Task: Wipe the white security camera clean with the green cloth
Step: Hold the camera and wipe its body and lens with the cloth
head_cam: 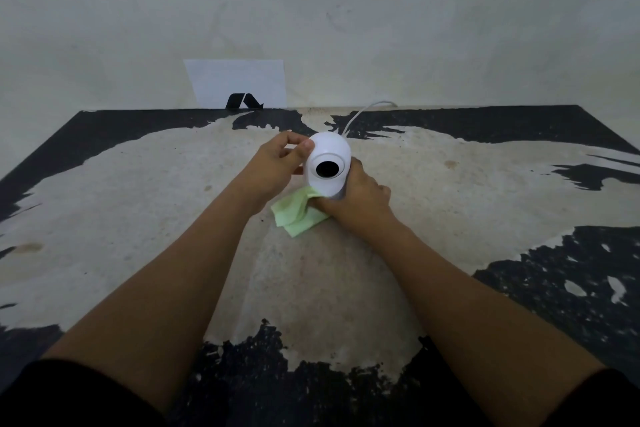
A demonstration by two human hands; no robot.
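The white security camera (pixel 328 163) stands in the middle of the worn table, its round black lens facing me. My left hand (pixel 277 163) grips its left side, thumb on the dome. My right hand (pixel 356 194) is closed around the lower right of the camera body and holds the green cloth (pixel 298 213) against its base. The cloth bunches out below and to the left, resting on the table. A white cable (pixel 360 113) leaves the back of the camera toward the wall.
The table (pixel 138 219) has a pale worn centre and peeling black paint at its edges. A white paper sheet (pixel 239 82) with a black logo leans on the wall behind the table's far edge.
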